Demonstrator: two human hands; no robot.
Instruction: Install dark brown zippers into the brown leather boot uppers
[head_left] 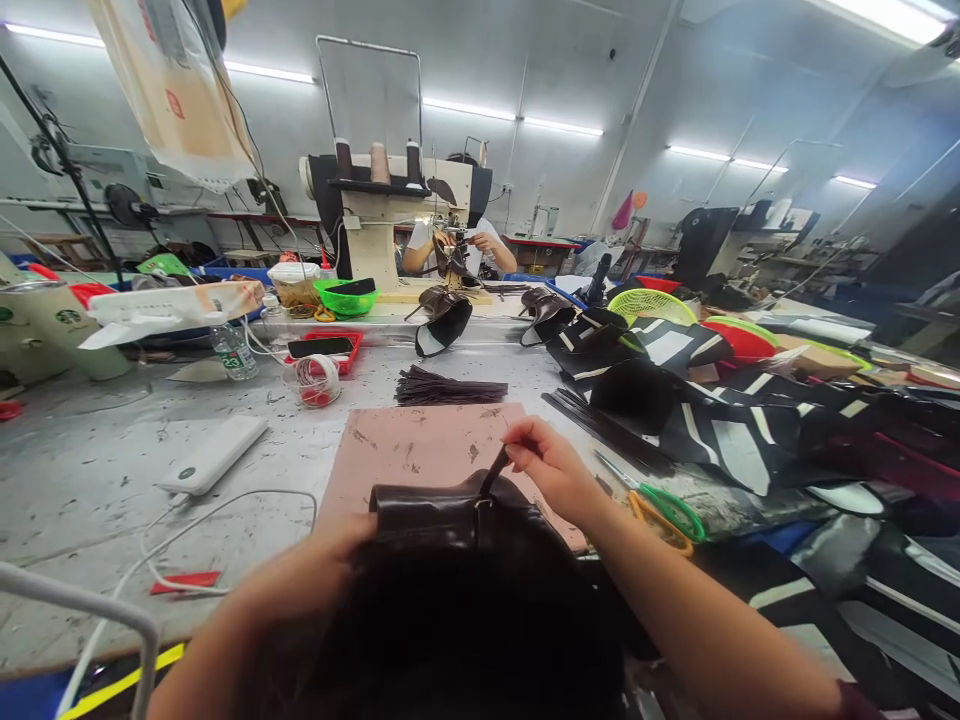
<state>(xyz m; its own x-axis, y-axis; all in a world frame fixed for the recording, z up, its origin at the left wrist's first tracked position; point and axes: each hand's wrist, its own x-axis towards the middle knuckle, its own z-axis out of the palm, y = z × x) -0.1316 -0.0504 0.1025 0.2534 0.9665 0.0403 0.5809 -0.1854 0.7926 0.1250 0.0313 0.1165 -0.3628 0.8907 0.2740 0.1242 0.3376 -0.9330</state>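
Dark strap (493, 474) between right fingers (520, 457), grip of left fingers (358, 530) unclear, bottle (238, 346) labelled "23"

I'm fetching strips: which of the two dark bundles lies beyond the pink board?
The left bundle, at the far edge of the pink board; the right bundle slants, off to one side.

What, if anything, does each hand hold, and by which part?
The right hand pinches a dark strap by its upper end. The left hand is at the left end of the dark leather piece; whether it grips is hidden.
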